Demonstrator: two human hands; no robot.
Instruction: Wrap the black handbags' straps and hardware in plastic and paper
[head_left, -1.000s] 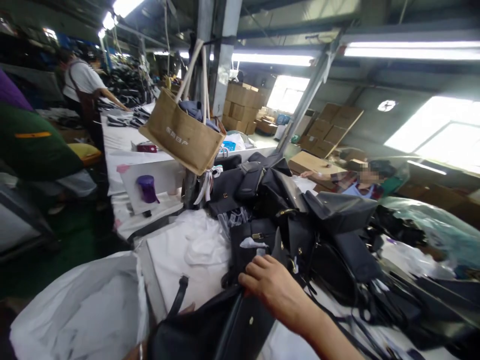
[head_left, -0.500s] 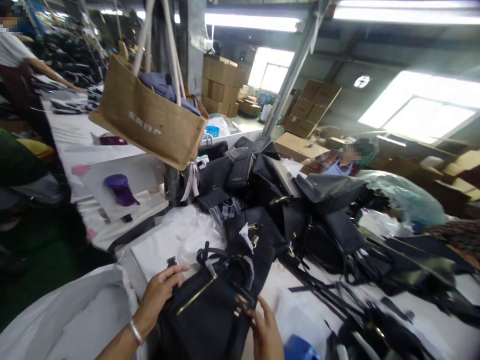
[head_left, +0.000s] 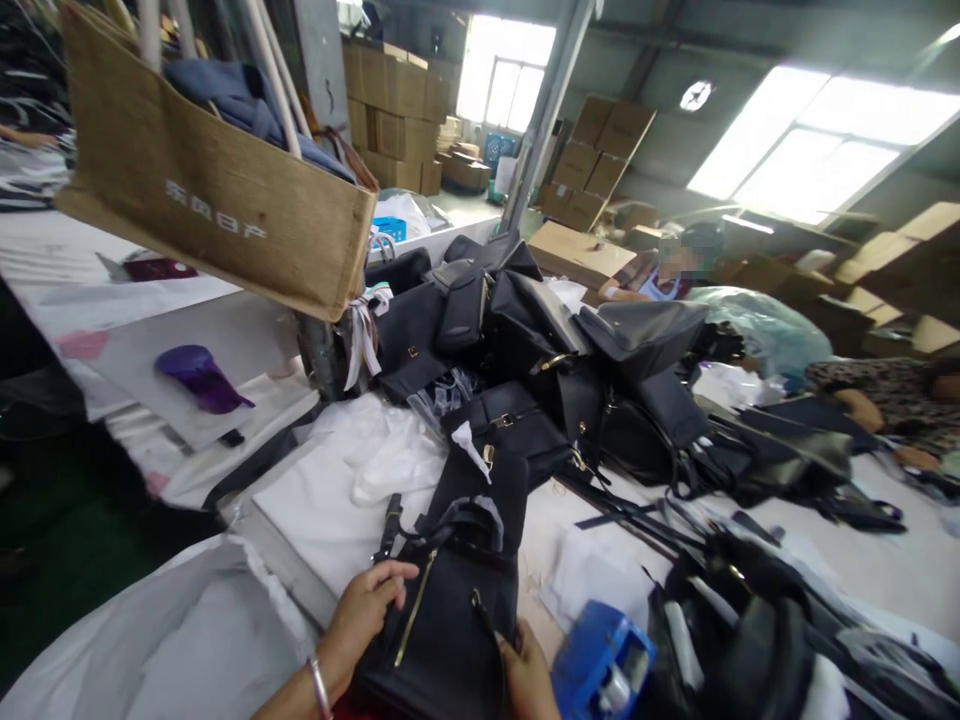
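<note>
Partly cropped, right hand touches black bag.

On the worktable, a backpack lies between the left hand and right hand, a tape dispenser just right, piled bags behind, a jute tote hanging above-left.

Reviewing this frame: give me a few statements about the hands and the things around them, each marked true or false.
1. The left hand and the right hand both touch the black bag with the gold zipper. True.
2. The blue object lies to the left of the left hand. False: it lies just right of the right hand.
3. A brown woven bag hangs at the upper left. True.
4. The left wrist is bare. False: it wears a bangle.
</note>
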